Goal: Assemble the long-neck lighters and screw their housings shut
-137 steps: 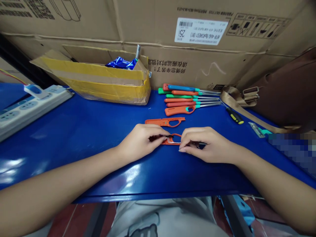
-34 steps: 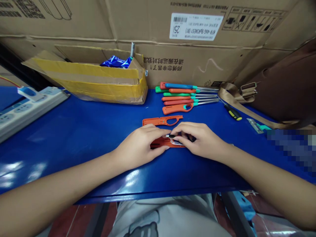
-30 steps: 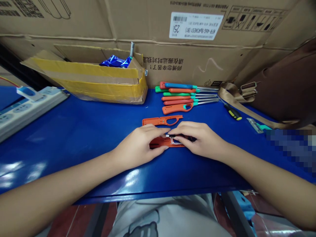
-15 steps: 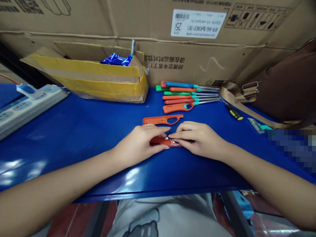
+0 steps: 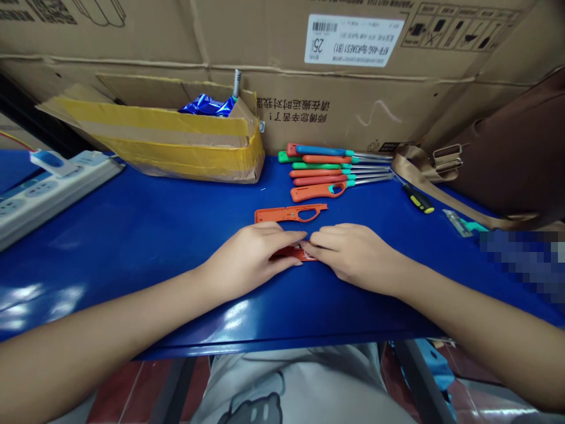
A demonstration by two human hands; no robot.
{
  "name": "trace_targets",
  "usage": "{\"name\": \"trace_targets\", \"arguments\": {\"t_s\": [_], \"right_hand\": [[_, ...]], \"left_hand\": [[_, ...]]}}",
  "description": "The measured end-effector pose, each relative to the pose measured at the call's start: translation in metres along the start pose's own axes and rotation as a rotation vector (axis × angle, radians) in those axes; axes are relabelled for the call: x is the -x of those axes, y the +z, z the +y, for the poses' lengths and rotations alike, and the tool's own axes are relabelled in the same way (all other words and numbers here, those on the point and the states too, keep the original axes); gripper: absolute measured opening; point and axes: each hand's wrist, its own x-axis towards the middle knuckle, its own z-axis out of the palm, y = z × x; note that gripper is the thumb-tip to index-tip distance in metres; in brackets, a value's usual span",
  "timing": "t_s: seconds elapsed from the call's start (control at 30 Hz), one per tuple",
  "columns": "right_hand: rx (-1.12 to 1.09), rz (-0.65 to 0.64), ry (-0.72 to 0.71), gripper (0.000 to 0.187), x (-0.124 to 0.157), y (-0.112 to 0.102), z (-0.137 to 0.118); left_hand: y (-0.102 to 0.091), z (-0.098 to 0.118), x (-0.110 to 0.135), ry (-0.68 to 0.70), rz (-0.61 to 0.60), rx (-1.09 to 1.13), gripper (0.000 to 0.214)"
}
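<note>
My left hand [image 5: 249,256] and my right hand [image 5: 353,253] lie close together on the blue table [image 5: 132,235], fingers pressed down on an orange lighter shell half [image 5: 292,253]. Only a sliver of the shell shows between the fingertips; small parts inside it are hidden. A second orange shell half [image 5: 289,213] lies loose just beyond my hands. Farther back rests a row of several finished long lighters [image 5: 326,171] with orange, green and blue handles and metal tubes pointing right.
A taped cardboard box [image 5: 168,138] with a blue foil bag stands at the back left. A white power strip [image 5: 39,191] lies at the left edge. A black-yellow screwdriver [image 5: 417,199], a brown bag [image 5: 512,153] and big cartons line the back and right.
My right hand has slid left over the shell, covering the white wire and black part that showed earlier. The fingertips of both hands now meet. The view shifted slightly.
</note>
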Motion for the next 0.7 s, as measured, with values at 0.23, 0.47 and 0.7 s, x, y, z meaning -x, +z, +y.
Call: {"name": "trace_targets", "arguments": {"t_s": [0.23,0.47,0.7], "right_hand": [[-0.339,0.113,0.231,0.026,0.013,-0.023,0.021],[-0.5,-0.23,0.334,0.018,0.032,-0.055,0.047],[-0.376,-0.349,0.323,0.023,0.031,-0.053,0.037]], "left_hand": [[-0.005,0.003,0.002,0.046,-0.072,-0.149,0.034],[-0.008,-0.002,0.001,0.111,-0.085,-0.18,0.035],[-0.012,0.002,0.0,0.099,-0.129,-0.233,0.034]]}}
